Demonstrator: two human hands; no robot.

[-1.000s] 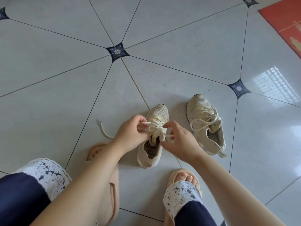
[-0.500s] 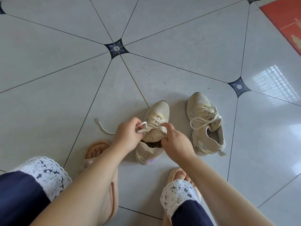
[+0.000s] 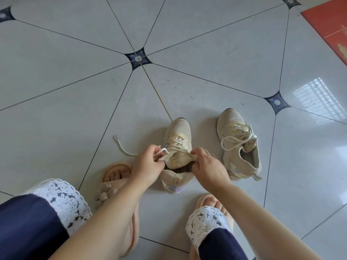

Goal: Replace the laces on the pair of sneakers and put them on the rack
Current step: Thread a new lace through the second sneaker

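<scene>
Sneakers: near sneaker (image 3: 179, 128) and second sneaker (image 3: 231, 119), both cream knit, stand on the tiled floor (image 3: 75, 109) with toes toward 12 o'clock. I log the items left to right.

1. Loose lace end (image 3: 120, 145): trails over the floor at 9 o'clock from the near sneaker.
2. Left hand (image 3: 148, 162): fingers curled, pinching the lace at the left side of the tongue.
3. Near sneaker: sits between both hands. Lace is crossed through the eyelets, the tongue is raised, and no bow is present.
4. Right hand (image 3: 208, 166): fingers curled, pinching at the right edge of the tongue. I cannot tell whether they hold lace or fabric.
5. Second sneaker: at 3 o'clock from the near one, apart from it and untouched. It is laced, with a loose bow over the tongue.

Status, by my judgement: lacing on the second sneaker is complete. The near sneaker is threaded, and tightening and tying remain. I cannot confirm that these laces are the replacements. No rack is in view, so placing both sneakers on it is outstanding.
</scene>
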